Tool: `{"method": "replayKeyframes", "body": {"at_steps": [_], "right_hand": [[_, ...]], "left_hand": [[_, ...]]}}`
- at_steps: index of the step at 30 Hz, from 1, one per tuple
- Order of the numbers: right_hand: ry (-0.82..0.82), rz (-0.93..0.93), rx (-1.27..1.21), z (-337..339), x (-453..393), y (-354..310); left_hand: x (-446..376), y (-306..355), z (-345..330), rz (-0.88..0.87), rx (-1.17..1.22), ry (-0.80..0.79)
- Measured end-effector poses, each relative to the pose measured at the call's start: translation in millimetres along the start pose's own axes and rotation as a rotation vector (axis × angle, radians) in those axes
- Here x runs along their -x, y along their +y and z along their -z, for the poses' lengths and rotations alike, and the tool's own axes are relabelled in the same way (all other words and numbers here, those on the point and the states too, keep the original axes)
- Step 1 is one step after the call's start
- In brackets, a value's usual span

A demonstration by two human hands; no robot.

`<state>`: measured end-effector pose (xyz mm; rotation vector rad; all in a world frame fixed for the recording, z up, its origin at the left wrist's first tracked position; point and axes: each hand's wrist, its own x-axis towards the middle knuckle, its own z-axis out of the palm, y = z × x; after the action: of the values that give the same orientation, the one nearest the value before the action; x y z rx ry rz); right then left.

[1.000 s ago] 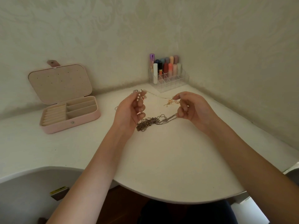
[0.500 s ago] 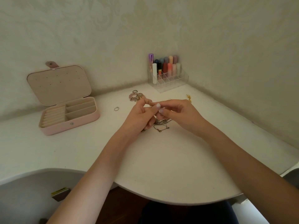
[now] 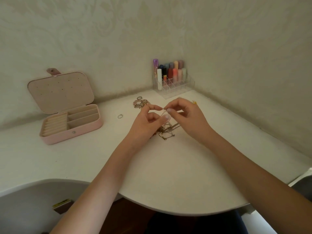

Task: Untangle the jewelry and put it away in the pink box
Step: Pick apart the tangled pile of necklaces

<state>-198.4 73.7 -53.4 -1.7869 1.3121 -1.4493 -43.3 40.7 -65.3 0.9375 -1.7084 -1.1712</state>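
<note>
A tangle of thin chains lies on the white table between my hands. My left hand and my right hand meet above it, each pinching a fine strand that rises from the tangle. The pink box stands open at the left, lid up, its compartments showing nothing inside. A beaded piece with pearls lies behind my left hand. A small ring rests between that piece and the box. A small gold item peeks out behind my right hand.
A clear organiser holding several lipsticks and tubes stands in the back corner against the wall. The table's curved front edge runs below my forearms. A chair or bin rim shows at the lower left.
My hands came together from apart: the left set down the pearl piece behind it, the right left the gold item at the right. Both now pinch a strand above the tangle.
</note>
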Motion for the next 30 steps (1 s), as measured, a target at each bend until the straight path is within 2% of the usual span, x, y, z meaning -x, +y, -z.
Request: {"method": "replayKeyframes", "body": {"at_steps": [3, 6, 8, 11, 17, 25, 30], "right_hand": [[0.045, -0.108, -0.335, 8.2, -3.2, -7.0], [0.137, -0.182, -0.507, 18.4, -5.8, -10.6], [0.212, -0.216, -0.542, 22.0, -7.8, -10.7], [0.362, -0.241, -0.582, 26.8, -11.6, -10.7], [0.698, -0.312, -0.57, 48.3, -15.2, -5.3], [0.743, -0.344, -0.531, 52.8, -16.4, 0.7], [0.823, -0.347, -0.557, 60.8, -16.0, 2.3]], "left_hand": [[-1.9, -8.3, -2.8, -0.099, -0.319, 0.076], [-4.6, -9.4, -0.7, -0.056, -0.274, 0.27], [-5.6, -11.1, 3.0, -0.031, -0.258, 0.314], [-4.3, -14.5, 4.5, -0.068, -0.367, 0.292], [-2.2, -10.7, 11.8, -0.095, -0.616, 0.366], [-2.5, -20.0, 23.3, 0.203, -0.832, 0.511], [-0.1, -19.1, 27.5, 0.262, -0.879, 0.551]]}}
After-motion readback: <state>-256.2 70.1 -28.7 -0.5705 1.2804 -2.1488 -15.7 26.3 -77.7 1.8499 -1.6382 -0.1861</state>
